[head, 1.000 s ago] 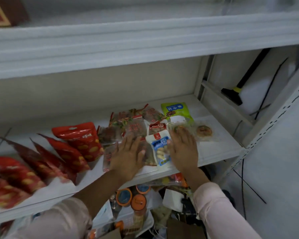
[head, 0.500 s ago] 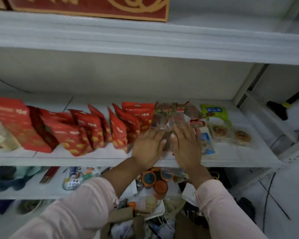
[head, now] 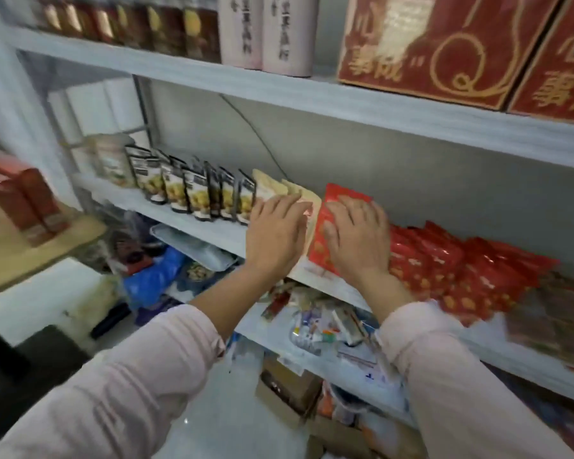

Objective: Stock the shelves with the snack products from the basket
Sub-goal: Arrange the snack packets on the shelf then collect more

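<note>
Both my hands lie flat with the fingers straight and together, gripping nothing. My left hand presses on the cream packets, of which I count three tops showing above my fingers. My right hand presses on the front red packet, just beside the cream ones.

That red packet stands tilted on the middle shelf. Its long axis runs from its bottom edge near the shelf's front lip up to its top edge, which points up toward the back wall. Its printed face is turned to me, under my palm. To its right runs a row of overlapping red packets leaning the same way; they are too blurred to count.

Left of the cream packets stand about seven black-topped pouches, upright in a row, and beyond them one jar. On the shelf above I count two pink tubes, upright, and two red boxes side by side.
</note>
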